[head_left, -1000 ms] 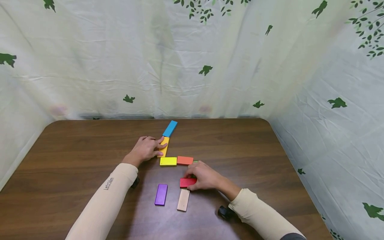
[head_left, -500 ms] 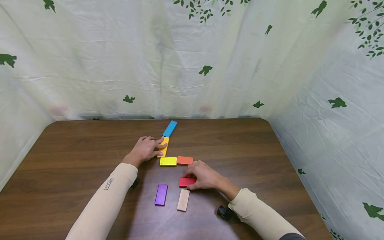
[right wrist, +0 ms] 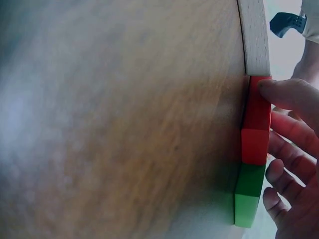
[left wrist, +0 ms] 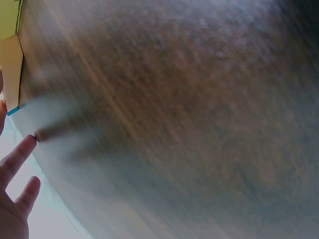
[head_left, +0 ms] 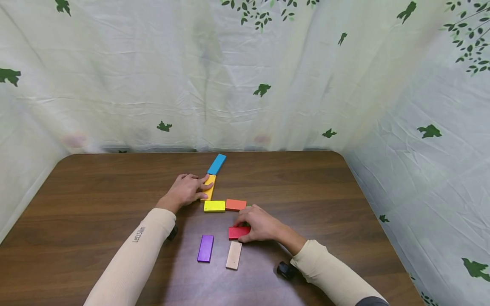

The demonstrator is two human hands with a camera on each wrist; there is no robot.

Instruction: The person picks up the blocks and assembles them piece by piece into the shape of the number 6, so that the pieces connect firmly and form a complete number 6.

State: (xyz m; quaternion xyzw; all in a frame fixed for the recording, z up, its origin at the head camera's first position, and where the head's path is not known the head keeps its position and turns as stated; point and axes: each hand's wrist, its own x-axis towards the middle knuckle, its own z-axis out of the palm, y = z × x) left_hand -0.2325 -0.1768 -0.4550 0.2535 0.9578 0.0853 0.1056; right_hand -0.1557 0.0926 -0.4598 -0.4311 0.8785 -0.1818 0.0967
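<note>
In the head view my left hand (head_left: 185, 189) touches an orange-yellow block (head_left: 209, 188), its fingers spread over the top. The left wrist view has only part of this block (left wrist: 11, 69) at its left edge. My right hand (head_left: 262, 224) pinches a red block (head_left: 238, 233) between thumb and fingers. A plain wooden block (head_left: 234, 255) lies just nearer than the red one, close to its edge. Seen from the right wrist, a green block (right wrist: 249, 194) sits against the red block's other side; the hand hides most of it in the head view.
A blue block (head_left: 217, 164) continues beyond the orange-yellow one near the table's far edge. Yellow (head_left: 215, 206) and orange-red (head_left: 235, 205) blocks lie end to end. Apart from the others is a purple block (head_left: 205, 248). White curtains (head_left: 237, 119) surround the brown table (head_left: 115, 182).
The red block has shifted very slightly left under my right hand. My left hand has stayed where it was.
</note>
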